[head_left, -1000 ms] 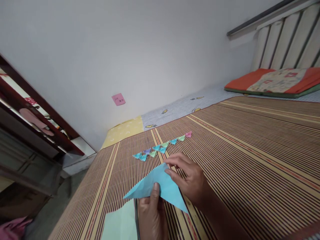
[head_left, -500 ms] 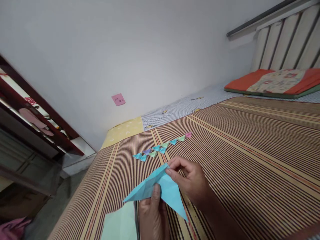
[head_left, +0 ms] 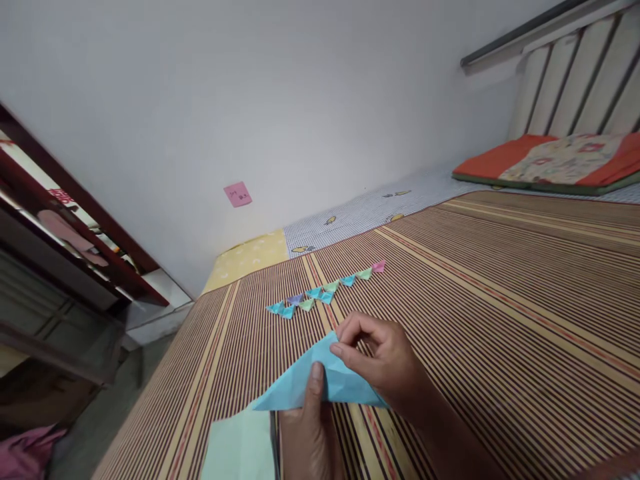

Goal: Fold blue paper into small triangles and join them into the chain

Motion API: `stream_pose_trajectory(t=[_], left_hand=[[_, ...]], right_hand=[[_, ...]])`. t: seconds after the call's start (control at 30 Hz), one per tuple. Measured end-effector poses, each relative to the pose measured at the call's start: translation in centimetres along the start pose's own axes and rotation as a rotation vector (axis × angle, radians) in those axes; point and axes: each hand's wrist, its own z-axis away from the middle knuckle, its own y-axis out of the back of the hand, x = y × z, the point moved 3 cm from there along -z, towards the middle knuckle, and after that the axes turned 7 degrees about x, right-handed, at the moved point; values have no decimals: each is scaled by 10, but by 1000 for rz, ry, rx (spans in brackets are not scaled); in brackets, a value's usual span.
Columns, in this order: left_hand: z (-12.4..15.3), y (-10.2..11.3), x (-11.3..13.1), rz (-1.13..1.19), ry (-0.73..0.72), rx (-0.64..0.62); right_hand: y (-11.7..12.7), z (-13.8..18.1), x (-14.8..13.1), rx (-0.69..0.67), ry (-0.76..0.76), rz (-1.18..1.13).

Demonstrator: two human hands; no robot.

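A creased sheet of blue paper [head_left: 291, 385], folded into a wide triangle, is held above the striped mat. My left hand [head_left: 314, 423] grips it from below, thumb on the near face and the other fingers hidden behind. At the top corner, my right hand [head_left: 383, 357] pinches the paper between thumb and forefinger. Below and to the left lies a pale green sheet of paper [head_left: 239, 445], partly beside my left wrist. Beyond my hands, several small folded paper pieces [head_left: 327, 297] in blue, green, purple and pink lie in a slanting row.
The striped mat [head_left: 480, 320] covers the bed up to a checked sheet [head_left: 345, 223] and a yellow cloth [head_left: 250, 260] by the wall. An orange patterned folded cloth [head_left: 545, 162] rests at the far right under a radiator [head_left: 570, 83]. A pink note [head_left: 238, 195] sticks to the wall.
The right-hand flap of the blue paper, which hung down as a separate point, has swung up, so the paper now forms one wide triangle. Both hands keep their hold.
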Motion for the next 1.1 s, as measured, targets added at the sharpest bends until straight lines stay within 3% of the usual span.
stream_pose_trajectory(t=[0.37,0.83,1.1], left_hand=[[11,-7,-2,52,98,-80],[8,-7,-3,130,177,-94],[7,-2,-9,137,218,-99]], right_hand=[[1,2,2,-13,-114,-71],[2,1,4,-8,-110,-57],[0,1,10,-54,-219,-124]])
